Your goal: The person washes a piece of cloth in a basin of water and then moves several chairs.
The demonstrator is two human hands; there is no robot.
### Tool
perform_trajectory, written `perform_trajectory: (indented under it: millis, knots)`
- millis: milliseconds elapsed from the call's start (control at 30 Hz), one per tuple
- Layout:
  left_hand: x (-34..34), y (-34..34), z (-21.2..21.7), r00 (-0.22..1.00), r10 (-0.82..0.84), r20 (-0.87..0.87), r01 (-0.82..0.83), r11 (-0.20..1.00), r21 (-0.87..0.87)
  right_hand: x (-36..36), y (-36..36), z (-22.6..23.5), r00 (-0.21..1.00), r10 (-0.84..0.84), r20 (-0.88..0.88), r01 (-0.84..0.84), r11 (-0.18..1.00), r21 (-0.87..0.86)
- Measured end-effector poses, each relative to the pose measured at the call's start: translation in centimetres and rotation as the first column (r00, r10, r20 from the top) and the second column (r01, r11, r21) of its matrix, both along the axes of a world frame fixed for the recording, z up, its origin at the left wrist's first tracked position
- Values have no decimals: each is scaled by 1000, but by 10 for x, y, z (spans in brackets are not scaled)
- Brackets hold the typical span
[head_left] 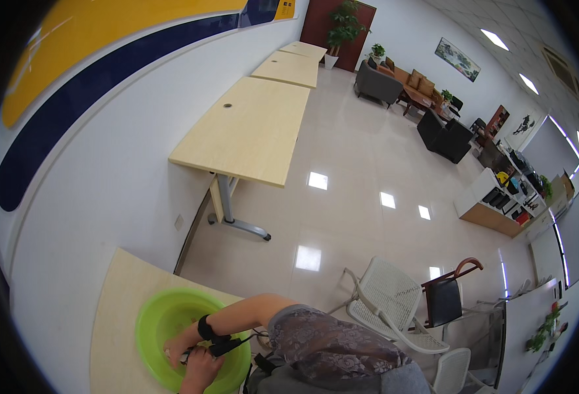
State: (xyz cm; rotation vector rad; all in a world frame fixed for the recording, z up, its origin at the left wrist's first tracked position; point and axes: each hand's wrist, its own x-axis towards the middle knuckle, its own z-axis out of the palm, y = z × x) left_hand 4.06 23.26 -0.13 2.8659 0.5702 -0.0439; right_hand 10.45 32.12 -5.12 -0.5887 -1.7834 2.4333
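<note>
A lime-green plastic basin (146, 325) stands on a pale wooden table at the lower left, and both my hands are inside its rim. My right hand (176, 346) reaches in from the right, below a lace sleeve (329, 341). A black strap (205, 328) circles that wrist, with a black device (226, 345) beside it. Closer to the bottom edge, my left hand (201, 369) meets the right one, its fingers bent. Something small and whitish shows between the hands; its kind is too small to tell. Both hands look closed around it.
The pale tabletop (115, 308) carries the basin beside a white wall. More desks (250, 131) line that wall farther off. To the right stand a white mesh chair (388, 295) and a dark chair (444, 302). A low shelf (493, 203) and armchairs (444, 134) are beyond.
</note>
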Motion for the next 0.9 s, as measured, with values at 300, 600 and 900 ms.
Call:
perform_trajectory:
  millis: [300, 600, 900]
  knots:
    - [-9, -36, 69, 762, 603, 236, -339, 682, -648, 64, -14, 24, 997, -55, 52, 74, 866, -495]
    - [13, -52, 37, -10, 584, 812, -660, 606, -444, 26, -11, 24, 624, -780, -49, 762, 622, -179]
    - [6, -24, 68, -428, 693, 580, -466, 380, -799, 8, -47, 55, 391, -911, -131, 834, 411, -370]
